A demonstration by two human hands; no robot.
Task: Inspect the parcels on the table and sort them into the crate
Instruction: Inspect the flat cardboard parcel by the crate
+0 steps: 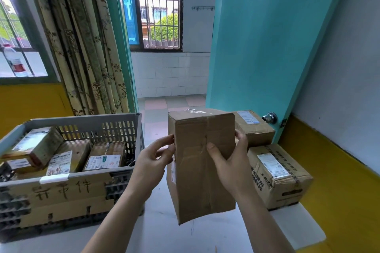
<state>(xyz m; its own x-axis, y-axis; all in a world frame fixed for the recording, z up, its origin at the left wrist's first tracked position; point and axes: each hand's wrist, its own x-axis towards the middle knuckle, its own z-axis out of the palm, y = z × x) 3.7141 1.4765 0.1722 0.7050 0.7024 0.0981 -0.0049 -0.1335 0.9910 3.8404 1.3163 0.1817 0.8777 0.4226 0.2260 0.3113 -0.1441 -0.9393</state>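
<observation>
I hold a tall brown cardboard parcel [197, 174] upright above the white table [292, 226]. My left hand [152, 162] pinches its left edge, and my right hand [230, 160] grips its right side with the thumb on the front face. A white label shows on the parcel's left side. The grey plastic crate [86, 123] stands to the left, with several labelled parcels [102, 158] inside. Two more cardboard parcels sit at the right: a near one [281, 174] with black print and a label, and a far one [253, 127].
A cardboard sign with handwritten characters [61, 195] covers the crate's front. A turquoise door [267, 47] with a metal knob [270, 118] stands open behind the parcels. Curtains [86, 47] and a window lie behind the crate. The yellow wall band [339, 181] borders the table's right side.
</observation>
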